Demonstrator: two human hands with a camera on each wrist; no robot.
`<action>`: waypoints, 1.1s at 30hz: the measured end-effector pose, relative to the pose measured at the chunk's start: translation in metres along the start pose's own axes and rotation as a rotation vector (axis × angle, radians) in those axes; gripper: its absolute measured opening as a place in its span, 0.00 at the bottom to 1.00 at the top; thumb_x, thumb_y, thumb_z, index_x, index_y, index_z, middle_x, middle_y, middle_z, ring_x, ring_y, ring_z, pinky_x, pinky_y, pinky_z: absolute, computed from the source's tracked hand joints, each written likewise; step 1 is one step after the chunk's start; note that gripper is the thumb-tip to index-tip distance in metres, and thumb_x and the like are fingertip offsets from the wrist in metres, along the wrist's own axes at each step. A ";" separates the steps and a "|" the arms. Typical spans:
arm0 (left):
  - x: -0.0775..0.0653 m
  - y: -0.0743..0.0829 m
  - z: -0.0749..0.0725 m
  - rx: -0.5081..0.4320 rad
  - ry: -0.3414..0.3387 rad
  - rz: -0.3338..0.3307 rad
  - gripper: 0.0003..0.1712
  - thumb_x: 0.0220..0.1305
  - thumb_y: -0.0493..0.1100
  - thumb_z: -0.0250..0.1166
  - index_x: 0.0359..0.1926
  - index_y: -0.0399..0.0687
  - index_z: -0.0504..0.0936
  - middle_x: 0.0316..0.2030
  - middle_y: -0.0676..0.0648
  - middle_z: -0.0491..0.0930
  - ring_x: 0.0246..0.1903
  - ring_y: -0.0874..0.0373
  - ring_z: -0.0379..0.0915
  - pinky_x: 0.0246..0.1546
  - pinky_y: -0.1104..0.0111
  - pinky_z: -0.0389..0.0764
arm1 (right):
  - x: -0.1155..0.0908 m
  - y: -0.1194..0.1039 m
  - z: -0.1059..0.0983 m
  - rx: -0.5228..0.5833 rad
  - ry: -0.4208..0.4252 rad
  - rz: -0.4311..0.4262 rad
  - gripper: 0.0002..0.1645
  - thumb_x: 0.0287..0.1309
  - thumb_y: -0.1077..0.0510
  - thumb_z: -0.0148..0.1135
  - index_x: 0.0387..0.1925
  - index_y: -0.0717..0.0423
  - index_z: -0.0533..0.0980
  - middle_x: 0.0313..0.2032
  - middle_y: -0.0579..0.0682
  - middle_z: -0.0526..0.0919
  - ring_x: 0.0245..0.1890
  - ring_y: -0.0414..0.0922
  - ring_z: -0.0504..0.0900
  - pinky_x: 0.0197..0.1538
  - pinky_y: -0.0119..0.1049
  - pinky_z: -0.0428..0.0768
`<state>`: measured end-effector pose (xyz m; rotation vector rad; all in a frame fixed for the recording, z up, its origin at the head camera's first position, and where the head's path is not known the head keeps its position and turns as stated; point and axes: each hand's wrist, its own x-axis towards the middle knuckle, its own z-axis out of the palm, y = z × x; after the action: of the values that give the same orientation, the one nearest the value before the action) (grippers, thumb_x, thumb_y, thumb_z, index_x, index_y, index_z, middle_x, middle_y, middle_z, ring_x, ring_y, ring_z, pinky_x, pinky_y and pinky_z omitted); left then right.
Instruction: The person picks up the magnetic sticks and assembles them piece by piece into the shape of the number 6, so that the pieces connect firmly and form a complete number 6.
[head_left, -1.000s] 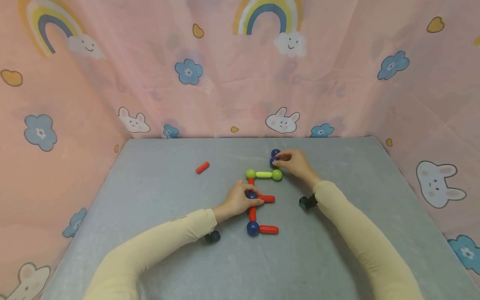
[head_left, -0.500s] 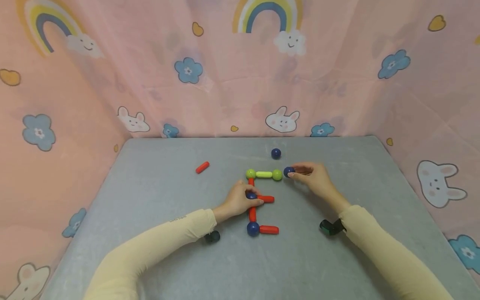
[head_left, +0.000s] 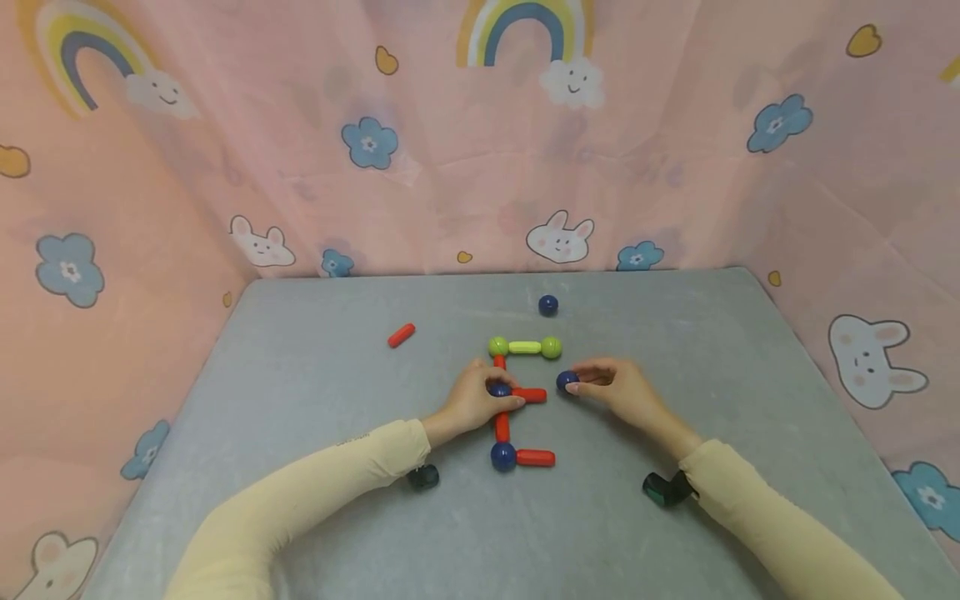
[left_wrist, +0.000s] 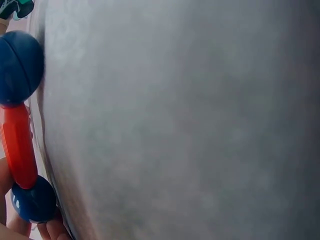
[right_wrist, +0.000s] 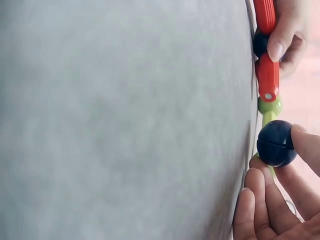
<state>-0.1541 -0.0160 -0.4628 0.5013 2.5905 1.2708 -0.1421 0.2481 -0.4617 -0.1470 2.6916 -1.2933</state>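
Blue ball (right_wrist: 274, 145) pinched in right-hand grip (head_left: 628, 395), left-hand grip (head_left: 472, 399) round second ball (head_left: 498, 389), red sticks (head_left: 534, 396) attached

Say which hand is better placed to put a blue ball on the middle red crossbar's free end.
Probably the right hand: it pinches a blue ball near that free end; the left hand holds the joint ball where the red crossbar begins.

Glossy blue ball (head_left: 566, 382), held near tip of red rod (head_left: 532, 396), rod joined to half-hidden middle ball (head_left: 498, 390)
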 end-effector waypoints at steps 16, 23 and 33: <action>0.003 0.007 -0.003 0.064 -0.028 -0.054 0.14 0.54 0.49 0.76 0.40 0.49 0.88 0.41 0.45 0.72 0.40 0.57 0.62 0.37 0.71 0.62 | -0.004 -0.003 0.006 0.024 -0.011 -0.025 0.23 0.56 0.47 0.72 0.51 0.52 0.83 0.46 0.54 0.87 0.43 0.44 0.85 0.45 0.35 0.81; 0.003 0.011 -0.008 0.115 -0.066 -0.022 0.16 0.56 0.49 0.75 0.43 0.48 0.88 0.38 0.45 0.78 0.40 0.56 0.62 0.37 0.70 0.62 | -0.004 -0.006 0.005 0.024 -0.019 -0.017 0.24 0.56 0.47 0.72 0.51 0.53 0.82 0.46 0.54 0.88 0.43 0.44 0.85 0.46 0.35 0.81; 0.003 0.008 -0.007 0.130 -0.054 0.017 0.15 0.57 0.49 0.74 0.42 0.48 0.85 0.37 0.46 0.77 0.38 0.57 0.61 0.36 0.71 0.62 | -0.004 -0.006 0.005 0.031 -0.024 -0.015 0.23 0.56 0.47 0.72 0.51 0.53 0.82 0.44 0.53 0.88 0.41 0.43 0.84 0.44 0.35 0.80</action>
<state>-0.1573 -0.0156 -0.4527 0.5735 2.6400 1.0829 -0.1373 0.2408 -0.4595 -0.1787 2.6540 -1.3280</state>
